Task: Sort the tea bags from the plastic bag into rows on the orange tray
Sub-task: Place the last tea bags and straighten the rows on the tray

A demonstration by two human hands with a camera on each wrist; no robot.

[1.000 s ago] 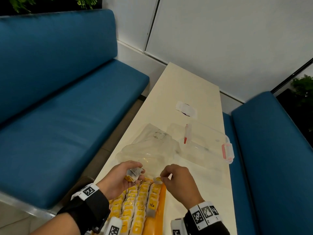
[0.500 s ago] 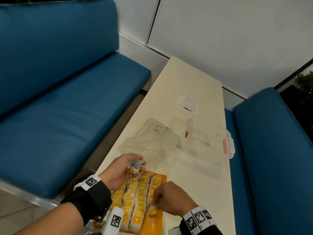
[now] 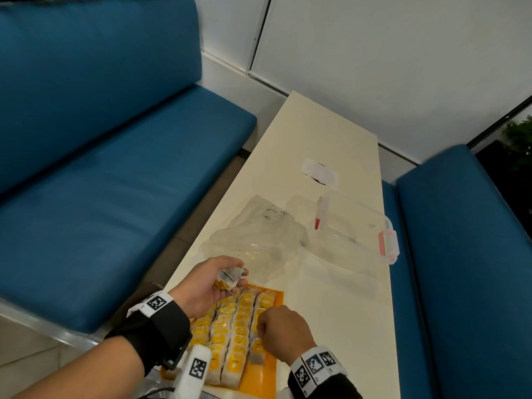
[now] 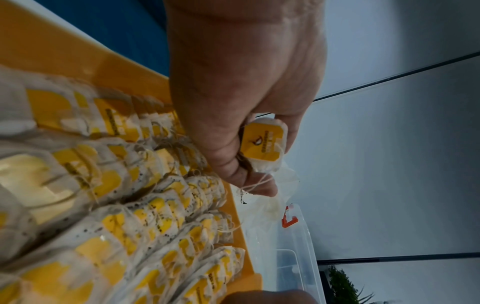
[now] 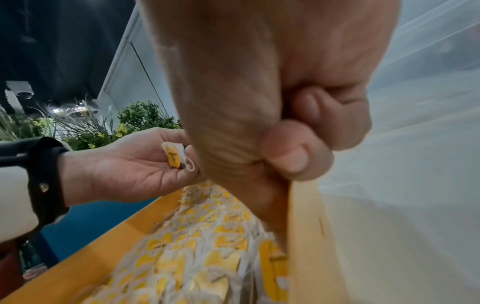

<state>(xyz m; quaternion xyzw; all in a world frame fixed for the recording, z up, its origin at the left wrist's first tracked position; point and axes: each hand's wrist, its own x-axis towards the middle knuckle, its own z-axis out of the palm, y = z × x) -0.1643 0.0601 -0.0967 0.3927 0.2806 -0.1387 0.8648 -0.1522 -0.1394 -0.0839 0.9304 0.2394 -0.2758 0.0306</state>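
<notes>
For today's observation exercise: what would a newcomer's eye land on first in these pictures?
Probably the orange tray at the table's near end, packed with rows of yellow-tagged tea bags. Next, the left hand holding tea bags above it, and the crumpled clear plastic bag just beyond.

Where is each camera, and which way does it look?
Head: on the person's head, looking down at the table; both hands and wrist straps show.
Left wrist: along the left hand, which holds a tea bag over the orange tray.
Right wrist: along the right hand at the tray; the left hand shows too.
All three views share the tray and the held tea bag.
</notes>
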